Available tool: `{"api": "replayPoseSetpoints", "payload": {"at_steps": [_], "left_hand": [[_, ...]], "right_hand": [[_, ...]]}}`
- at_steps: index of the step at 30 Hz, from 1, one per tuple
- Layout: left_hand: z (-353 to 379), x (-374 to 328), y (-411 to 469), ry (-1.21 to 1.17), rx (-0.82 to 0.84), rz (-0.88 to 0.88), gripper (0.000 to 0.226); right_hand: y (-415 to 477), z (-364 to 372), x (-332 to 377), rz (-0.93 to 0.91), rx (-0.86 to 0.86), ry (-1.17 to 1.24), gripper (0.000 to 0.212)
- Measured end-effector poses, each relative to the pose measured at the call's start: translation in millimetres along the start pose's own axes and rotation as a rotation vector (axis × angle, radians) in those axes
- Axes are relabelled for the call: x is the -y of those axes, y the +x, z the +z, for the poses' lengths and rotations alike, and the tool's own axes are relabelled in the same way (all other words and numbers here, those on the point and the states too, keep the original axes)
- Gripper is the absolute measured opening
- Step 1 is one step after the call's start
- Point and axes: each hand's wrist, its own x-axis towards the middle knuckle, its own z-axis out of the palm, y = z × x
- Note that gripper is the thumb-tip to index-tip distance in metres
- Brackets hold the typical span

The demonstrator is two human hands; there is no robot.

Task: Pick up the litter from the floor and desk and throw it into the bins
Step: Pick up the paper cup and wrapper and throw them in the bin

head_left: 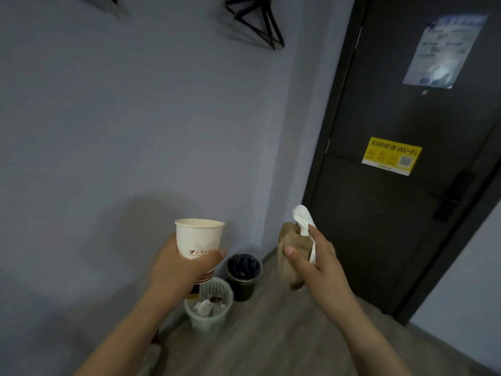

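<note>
In the head view, a white paper cup (pixel 199 237) is held upright in the left hand (pixel 184 267). The fingers are curled round the lower half of the cup, and the thumb is pressed on its front, just under the red print. A brown paper bag (pixel 292 253) and a white tissue (pixel 303 221) are held together in the right hand (pixel 317 261). The thumb is laid on the bag and the other fingers are curled behind it. The tissue is pinched against the bag and sticks up above the hand. Both hands are held up in the air, apart from each other.

Two bins are seen low down between the hands, on the wooden floor (pixel 284 335) by the grey wall. The pale basket bin (pixel 214 327) is nearer, and white scraps and something brown are seen inside it. The dark bin (pixel 244 290), lined with a black bag, stands just behind it. Whether the two bins touch cannot be told.

A dark door (pixel 393 213) is seen on the right. A yellow sticker (pixel 391 156) and a blue paper sheet (pixel 444 50) are stuck on it. A black wire shape (pixel 257 23) is fixed high on the wall.
</note>
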Motion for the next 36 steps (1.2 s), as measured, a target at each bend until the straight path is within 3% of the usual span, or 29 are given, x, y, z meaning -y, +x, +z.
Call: {"api": "replayPoseSetpoints", "payload": {"at_steps": [8, 14, 18, 21, 26, 29, 36], "left_hand": [[72.8, 30.6, 97.5, 0.031, -0.028, -0.098, 0.034], [113.8, 76.1, 189.1, 0.043, -0.029, -0.154, 0.053], [133.5, 106.4, 256.9, 0.072, -0.007, -0.206, 0.053], [143.9, 128.3, 302.3, 0.089, 0.007, -0.246, 0.051], [158.2, 169.6, 354.9, 0.091, 0.013, -0.318, 0.048], [163.7, 193.6, 377.6, 0.118, 0.04, -0.406, 0.048], [189.8, 258.8, 416.6, 0.247, -0.007, -0.656, 0.056]], "right_hand": [[107.4, -9.8, -64.1, 0.093, -0.003, 0.011, 0.065], [196.6, 16.4, -105.1, 0.126, 0.02, -0.019, 0.061], [259.1, 43.9, -126.3, 0.171, 0.067, -0.044, 0.06], [300.4, 66.1, -143.8, 0.194, 0.137, -0.032, 0.052], [360.7, 99.1, -183.1, 0.229, 0.246, -0.098, 0.059], [401.3, 119.1, -198.8, 0.232, 0.372, -0.081, 0.045], [499.6, 189.1, -254.0, 0.232, 0.602, -0.019, 0.044]]}}
